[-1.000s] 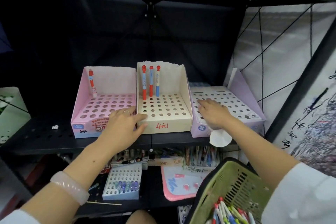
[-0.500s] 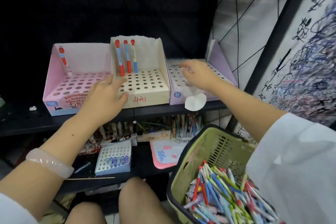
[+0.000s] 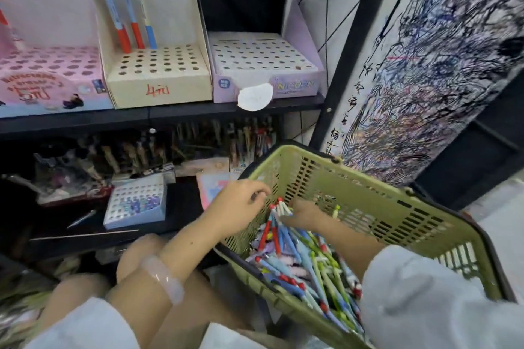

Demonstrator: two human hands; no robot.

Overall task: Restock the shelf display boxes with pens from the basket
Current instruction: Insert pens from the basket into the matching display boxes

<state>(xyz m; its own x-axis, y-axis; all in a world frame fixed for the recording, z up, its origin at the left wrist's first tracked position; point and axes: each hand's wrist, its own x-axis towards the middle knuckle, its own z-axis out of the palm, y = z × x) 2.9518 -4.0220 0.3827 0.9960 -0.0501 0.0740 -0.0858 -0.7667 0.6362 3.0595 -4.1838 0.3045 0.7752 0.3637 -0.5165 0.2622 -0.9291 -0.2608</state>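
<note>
At lower right, our green basket (image 3: 368,201) holds loose pens (image 3: 306,258). Our left hand (image 3: 241,207) and right hand (image 3: 304,214) reach in; each grip's state we cannot tell. Upper left, the cream box (image 3: 158,76) holds three pens (image 3: 130,17); the purple box (image 3: 263,65) holds none.

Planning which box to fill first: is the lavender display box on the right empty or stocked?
Empty: the lavender cardboard display box shows only bare holes, no pens standing in them.
</note>
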